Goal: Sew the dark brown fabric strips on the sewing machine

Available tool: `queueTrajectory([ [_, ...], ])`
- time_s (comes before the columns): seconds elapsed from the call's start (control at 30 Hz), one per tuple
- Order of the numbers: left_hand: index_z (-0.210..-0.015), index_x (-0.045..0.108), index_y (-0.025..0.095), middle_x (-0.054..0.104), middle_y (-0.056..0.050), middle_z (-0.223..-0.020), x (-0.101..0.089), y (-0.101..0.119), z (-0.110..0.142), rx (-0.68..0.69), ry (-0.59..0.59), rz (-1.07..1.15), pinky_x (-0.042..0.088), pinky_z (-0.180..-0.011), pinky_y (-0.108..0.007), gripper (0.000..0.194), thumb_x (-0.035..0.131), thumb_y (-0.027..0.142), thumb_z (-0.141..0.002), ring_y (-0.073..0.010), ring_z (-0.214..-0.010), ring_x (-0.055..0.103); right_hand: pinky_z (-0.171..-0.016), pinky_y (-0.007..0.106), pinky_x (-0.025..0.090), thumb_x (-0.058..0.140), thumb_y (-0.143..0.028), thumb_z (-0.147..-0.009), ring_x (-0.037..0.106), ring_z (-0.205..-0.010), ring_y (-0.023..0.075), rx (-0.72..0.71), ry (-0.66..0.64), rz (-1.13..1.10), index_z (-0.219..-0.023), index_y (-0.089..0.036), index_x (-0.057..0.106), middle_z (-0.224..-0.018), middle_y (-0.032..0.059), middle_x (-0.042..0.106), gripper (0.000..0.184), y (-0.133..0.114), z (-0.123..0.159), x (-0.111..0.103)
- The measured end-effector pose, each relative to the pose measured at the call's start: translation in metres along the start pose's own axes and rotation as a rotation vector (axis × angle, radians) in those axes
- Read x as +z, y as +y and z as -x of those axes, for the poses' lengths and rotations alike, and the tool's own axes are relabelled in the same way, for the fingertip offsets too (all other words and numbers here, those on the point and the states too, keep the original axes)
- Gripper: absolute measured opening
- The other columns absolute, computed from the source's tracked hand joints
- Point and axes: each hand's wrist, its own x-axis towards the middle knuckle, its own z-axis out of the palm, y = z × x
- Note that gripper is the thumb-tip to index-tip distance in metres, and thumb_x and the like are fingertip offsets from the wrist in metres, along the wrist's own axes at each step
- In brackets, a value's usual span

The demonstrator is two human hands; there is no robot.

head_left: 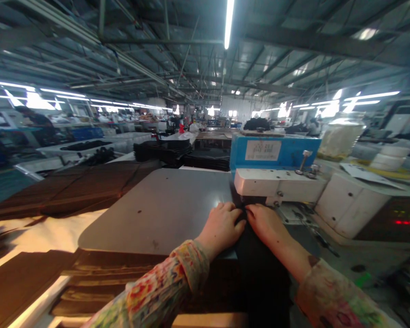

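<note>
A strip of black fabric runs from the bottom of the view up to the head of a white industrial sewing machine. My left hand rests at the edge of the smooth grey plate, its fingers curled and the thumb and fingertips on the fabric's left side. Just across from it, my right hand pinches the fabric's edge in front of the machine head. Both sets of fingertips almost meet there. The needle area is partly hidden behind the hands and the machine head.
Brown fabric stacks lie below and left of the plate. Black folded pieces are piled behind it. Right of the machine stand a control box with red digits, a large jar and white thread spools. Metal scissors lie nearby.
</note>
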Motion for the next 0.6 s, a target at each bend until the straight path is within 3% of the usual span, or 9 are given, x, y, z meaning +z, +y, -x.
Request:
queueTrajectory([
  [0.6, -0.096, 0.061, 0.02, 0.056, -0.006, -0.099, 0.0015, -0.0012, -0.0021, 0.032, -0.012, 0.024, 0.041, -0.085, -0.032, 0.026, 0.044, 0.034, -0.083, -0.0198, -0.094, 0.049, -0.073, 0.026, 0.041, 0.041, -0.021, -0.082, 0.06, -0.086, 0.0182, 0.009, 0.07, -0.108, -0.095, -0.016, 0.061, -0.094, 0.0073, 0.065, 0.025, 0.0068, -0.0013, 0.0062],
])
